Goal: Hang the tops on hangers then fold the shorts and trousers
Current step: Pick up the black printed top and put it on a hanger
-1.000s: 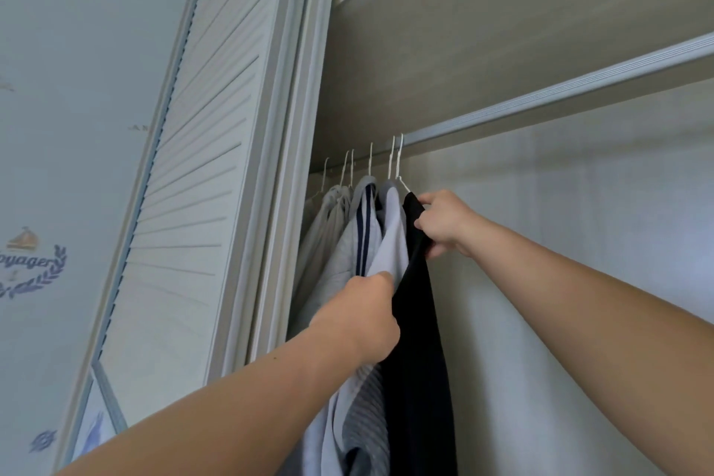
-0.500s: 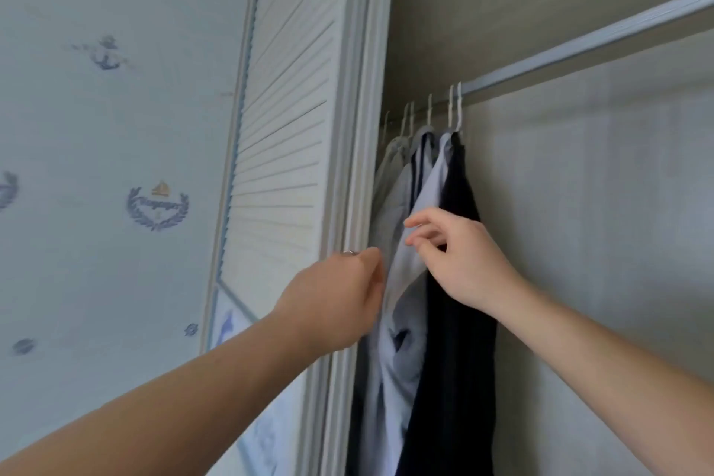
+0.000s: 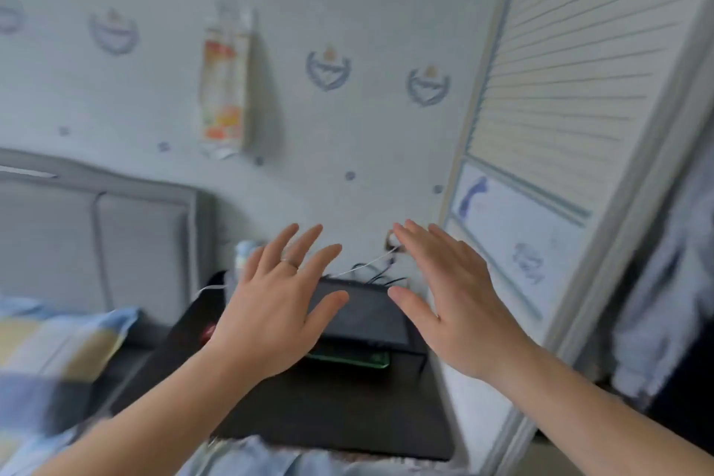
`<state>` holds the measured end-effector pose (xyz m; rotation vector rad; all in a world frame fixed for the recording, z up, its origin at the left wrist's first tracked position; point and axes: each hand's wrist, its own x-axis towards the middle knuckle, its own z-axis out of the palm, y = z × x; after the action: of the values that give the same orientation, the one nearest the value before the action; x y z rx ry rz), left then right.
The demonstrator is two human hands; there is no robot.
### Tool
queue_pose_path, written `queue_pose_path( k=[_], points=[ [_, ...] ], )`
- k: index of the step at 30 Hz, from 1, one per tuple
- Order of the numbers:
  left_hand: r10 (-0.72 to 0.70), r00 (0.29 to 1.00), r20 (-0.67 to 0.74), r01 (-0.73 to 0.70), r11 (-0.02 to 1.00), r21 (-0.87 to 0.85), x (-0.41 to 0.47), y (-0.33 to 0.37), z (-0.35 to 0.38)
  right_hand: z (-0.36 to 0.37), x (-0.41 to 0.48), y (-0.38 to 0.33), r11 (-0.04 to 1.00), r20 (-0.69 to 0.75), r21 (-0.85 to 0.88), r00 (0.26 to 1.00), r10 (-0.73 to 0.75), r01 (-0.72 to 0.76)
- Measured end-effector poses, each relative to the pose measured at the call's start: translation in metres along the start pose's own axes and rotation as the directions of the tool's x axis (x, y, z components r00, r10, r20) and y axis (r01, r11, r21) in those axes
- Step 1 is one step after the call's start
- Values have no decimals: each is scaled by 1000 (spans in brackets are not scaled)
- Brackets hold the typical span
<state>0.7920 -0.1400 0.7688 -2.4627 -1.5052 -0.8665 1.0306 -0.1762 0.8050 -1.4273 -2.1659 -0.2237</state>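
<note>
Both of my hands hover in mid-air with fingers spread and hold nothing. My left hand [image 3: 276,305], with a ring on one finger, is at centre left. My right hand [image 3: 456,298] is beside it at centre right. Blurred hanging tops [image 3: 664,282], pale blue and dark, show at the far right edge inside the wardrobe, apart from both hands. A light blue garment [image 3: 247,456] lies blurred at the bottom edge under my forearms.
A dark bedside table [image 3: 347,410] with a black box [image 3: 367,313] and cables sits below my hands. A grey padded headboard [image 3: 96,236] and striped pillow [image 3: 50,344] are at left. The louvred wardrobe door [image 3: 579,89] stands at right.
My view swung left and down from the wardrobe rail to the bedside. Both hands let go of the hanging clothes and now hover open.
</note>
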Motion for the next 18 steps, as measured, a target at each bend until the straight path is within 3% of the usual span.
queue_pose_path(
  k=[4, 8, 13, 18],
  points=[
    [-269, 961, 61, 264, 961, 78, -108, -79, -21, 78, 5, -93, 994, 157, 54, 983, -99, 92],
    [-512, 857, 65, 499, 854, 148, -217, -138, -41, 150, 3, -183, 965, 309, 205, 925, -222, 163],
    [-766, 641, 50, 741, 635, 221, -338, -189, -52, 232, -12, -279, 908, 440, 353, 817, -373, 225],
    [-910, 414, 4, 885, 403, 233, -424, -222, -58, 301, -19, -351, 845, 519, 476, 698, -493, 243]
  ],
)
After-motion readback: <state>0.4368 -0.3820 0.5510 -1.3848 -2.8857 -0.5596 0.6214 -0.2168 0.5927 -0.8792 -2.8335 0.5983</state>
